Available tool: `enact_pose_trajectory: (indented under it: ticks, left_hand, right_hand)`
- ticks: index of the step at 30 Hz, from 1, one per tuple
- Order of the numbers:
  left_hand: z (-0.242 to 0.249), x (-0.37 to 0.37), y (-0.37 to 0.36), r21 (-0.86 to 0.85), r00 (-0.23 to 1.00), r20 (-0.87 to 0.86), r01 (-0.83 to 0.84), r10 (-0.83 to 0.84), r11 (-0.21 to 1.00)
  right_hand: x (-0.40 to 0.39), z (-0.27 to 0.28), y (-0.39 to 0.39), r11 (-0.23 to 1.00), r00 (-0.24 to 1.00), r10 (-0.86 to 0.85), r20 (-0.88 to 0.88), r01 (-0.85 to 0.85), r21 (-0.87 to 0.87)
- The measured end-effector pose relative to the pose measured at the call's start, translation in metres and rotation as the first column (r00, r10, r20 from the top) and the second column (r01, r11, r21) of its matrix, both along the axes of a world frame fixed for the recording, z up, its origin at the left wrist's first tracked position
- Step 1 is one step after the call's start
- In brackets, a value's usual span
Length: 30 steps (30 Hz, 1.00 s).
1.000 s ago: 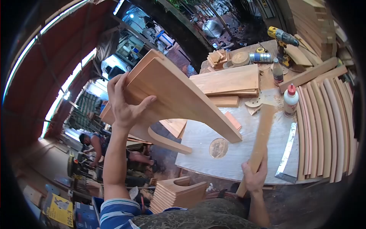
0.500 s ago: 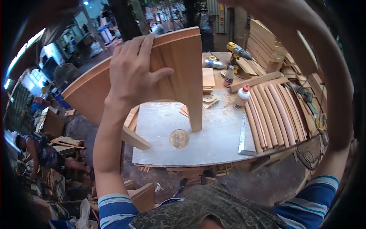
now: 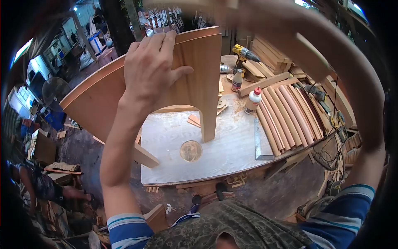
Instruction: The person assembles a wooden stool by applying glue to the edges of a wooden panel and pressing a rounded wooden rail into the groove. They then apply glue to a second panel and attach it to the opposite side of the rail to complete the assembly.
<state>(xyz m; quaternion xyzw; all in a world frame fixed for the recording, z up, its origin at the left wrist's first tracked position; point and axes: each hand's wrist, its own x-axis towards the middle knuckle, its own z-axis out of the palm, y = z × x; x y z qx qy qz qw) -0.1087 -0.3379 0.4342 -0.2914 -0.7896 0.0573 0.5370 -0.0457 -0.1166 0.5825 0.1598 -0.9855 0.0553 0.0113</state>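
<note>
A curved wooden panel with legs [image 3: 182, 87] stands on the grey worktop [image 3: 228, 157], tilted across its left side. My left hand [image 3: 153, 66] grips its top edge, fingers hooked over the rim and thumb stretched along the near face. A groove runs along that top edge. Raised high at the upper edge of the view is my right hand [image 3: 236, 12], smeared by motion; whether its fingers hold anything I cannot tell. Beneath the right forearm shows a flat wooden piece [image 3: 313, 60].
Right of the panel stand a glue bottle [image 3: 252, 101], a smaller bottle [image 3: 237, 81] and a yellow drill [image 3: 244, 56]. A metal square [image 3: 262, 145] lies beside a row of curved wooden slats [image 3: 286, 116]. A person [image 3: 37, 178] is at the lower left.
My right hand and forearm have swung left across the top of the view, along with the flat wooden piece. My left hand keeps its grip. The view has shifted slightly.
</note>
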Motion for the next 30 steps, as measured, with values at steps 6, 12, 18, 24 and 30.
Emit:
enact_pose_trajectory:
  ticks: [6, 12, 18, 24, 30]
  left_hand:
    - [0.000, -0.002, -0.002, 0.014, 1.000, 0.016, 0.002, -0.003, 1.000]
    - [-0.002, -0.008, -0.004, 0.023, 1.000, -0.002, 0.011, -0.011, 1.000]
    - [-0.001, 0.002, -0.001, 0.013, 0.999, 0.025, 0.046, -0.047, 0.999]
    - [0.033, 0.032, -0.010, 0.120, 0.925, 0.380, -0.083, 0.031, 0.989]
    - [0.036, 0.035, -0.022, 0.242, 0.855, 0.518, -0.119, -0.025, 0.963]
  right_hand:
    - [0.002, -0.005, 0.003, 0.960, 0.987, 0.121, -0.108, -0.088, 0.267]
    - [-0.068, -0.038, 0.025, 0.942, 0.917, 0.302, -0.262, -0.330, -0.069]
    - [0.006, 0.010, 0.002, 0.985, 1.000, 0.021, -0.016, -0.018, 0.169]
    - [0.017, -0.075, 0.097, 0.649, 0.905, -0.085, -0.416, -0.267, -0.713]
    - [0.032, -0.283, 0.140, 0.066, 0.996, 0.071, 0.049, 0.045, -0.997]
